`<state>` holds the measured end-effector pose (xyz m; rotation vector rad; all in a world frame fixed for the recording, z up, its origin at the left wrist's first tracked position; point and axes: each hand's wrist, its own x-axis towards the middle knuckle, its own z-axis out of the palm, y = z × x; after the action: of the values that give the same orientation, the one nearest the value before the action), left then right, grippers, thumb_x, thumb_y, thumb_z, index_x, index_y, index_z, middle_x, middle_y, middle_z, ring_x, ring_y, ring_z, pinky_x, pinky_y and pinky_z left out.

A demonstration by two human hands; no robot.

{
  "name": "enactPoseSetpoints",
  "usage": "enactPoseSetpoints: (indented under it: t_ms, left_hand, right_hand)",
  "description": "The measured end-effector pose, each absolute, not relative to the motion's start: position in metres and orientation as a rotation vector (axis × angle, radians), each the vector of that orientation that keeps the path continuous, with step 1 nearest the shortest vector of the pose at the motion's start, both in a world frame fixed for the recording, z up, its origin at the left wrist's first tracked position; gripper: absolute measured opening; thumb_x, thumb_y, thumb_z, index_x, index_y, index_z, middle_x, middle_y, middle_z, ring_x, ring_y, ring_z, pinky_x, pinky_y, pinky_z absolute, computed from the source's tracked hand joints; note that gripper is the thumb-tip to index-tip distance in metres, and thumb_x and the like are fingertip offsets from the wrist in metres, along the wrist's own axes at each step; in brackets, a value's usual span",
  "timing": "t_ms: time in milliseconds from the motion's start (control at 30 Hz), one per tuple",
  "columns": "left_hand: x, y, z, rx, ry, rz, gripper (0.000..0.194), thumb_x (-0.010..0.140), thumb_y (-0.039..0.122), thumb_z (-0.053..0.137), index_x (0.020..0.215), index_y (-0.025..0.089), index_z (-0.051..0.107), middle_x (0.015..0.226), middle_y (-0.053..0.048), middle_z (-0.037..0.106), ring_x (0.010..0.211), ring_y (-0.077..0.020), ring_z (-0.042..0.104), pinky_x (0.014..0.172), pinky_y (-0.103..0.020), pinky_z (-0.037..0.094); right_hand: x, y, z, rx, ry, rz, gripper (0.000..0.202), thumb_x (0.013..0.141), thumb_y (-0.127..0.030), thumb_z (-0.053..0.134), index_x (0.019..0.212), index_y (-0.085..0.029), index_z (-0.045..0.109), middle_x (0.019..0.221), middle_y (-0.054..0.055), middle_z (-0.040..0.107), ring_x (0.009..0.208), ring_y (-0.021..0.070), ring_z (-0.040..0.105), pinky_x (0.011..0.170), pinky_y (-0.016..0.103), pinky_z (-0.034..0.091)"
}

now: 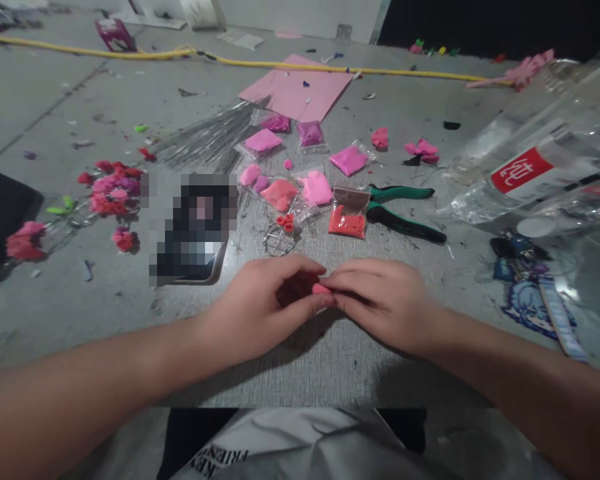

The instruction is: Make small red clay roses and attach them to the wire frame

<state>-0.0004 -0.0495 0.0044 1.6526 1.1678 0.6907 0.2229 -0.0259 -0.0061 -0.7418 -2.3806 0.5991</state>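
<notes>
A small piece of pink clay is pinched between both hands near the table's front edge. My left hand curls round it from the left, thumb and fingers closed on it. From the right, the closed fingertips of my right hand press on the same piece. Just beyond the hands lies a wire ring with small red roses. Behind it are a bag of red clay, an orange-red clay lump and a bag of light pink clay.
Green-handled pliers lie right of the bags. A phone and clay flower clusters are at left, wires behind. Plastic bottles and a keychain lie at right. A yellow cord crosses the back.
</notes>
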Motion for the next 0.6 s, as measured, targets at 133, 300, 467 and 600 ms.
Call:
enactPoseSetpoints:
  t_ms: [133, 300, 467, 600]
  left_hand:
    - [0.0, -0.0459, 0.0021, 1.431, 1.154, 0.709, 0.017, 0.092, 0.033, 0.072, 0.1, 0.018, 0.075, 0.086, -0.001, 0.077, 0.071, -0.0121, 0.067, 0.066, -0.024, 0.054]
    - [-0.0007, -0.0433, 0.0013, 1.308, 1.13, 0.711, 0.018, 0.087, 0.03, 0.077, 0.095, 0.015, 0.072, 0.086, -0.004, 0.075, 0.077, -0.0146, 0.068, 0.068, -0.025, 0.054]
    - [-0.001, -0.0428, 0.0045, 1.389, 1.054, 0.668, 0.013, 0.09, 0.028, 0.072, 0.092, 0.016, 0.069, 0.086, -0.002, 0.072, 0.076, -0.0132, 0.066, 0.067, -0.025, 0.053]
    - [-0.0027, -0.0424, 0.006, 1.458, 1.045, 0.613, 0.015, 0.092, 0.03, 0.07, 0.086, 0.016, 0.066, 0.075, 0.001, 0.065, 0.067, -0.0106, 0.058, 0.061, -0.023, 0.049]
  right_hand:
    - [0.2211, -0.0284, -0.0053, -0.744, -2.345, 0.516, 0.014, 0.097, -0.02, 0.069, 0.104, -0.01, 0.076, 0.096, 0.009, 0.076, 0.085, 0.0151, 0.07, 0.08, 0.024, 0.055]
    - [0.2208, -0.0279, -0.0061, -0.68, -2.36, 0.448, 0.014, 0.098, -0.013, 0.063, 0.102, -0.009, 0.076, 0.095, 0.01, 0.075, 0.085, 0.0162, 0.067, 0.08, 0.027, 0.053]
    - [0.2184, -0.0272, -0.0066, -0.656, -2.415, 0.552, 0.013, 0.097, -0.013, 0.059, 0.092, -0.011, 0.07, 0.084, 0.006, 0.067, 0.077, 0.0145, 0.059, 0.072, 0.026, 0.049]
    - [0.2221, -0.0194, -0.0075, -0.835, -2.278, 0.825, 0.007, 0.093, -0.014, 0.06, 0.087, -0.017, 0.059, 0.078, -0.001, 0.058, 0.069, 0.0106, 0.052, 0.062, 0.024, 0.043]
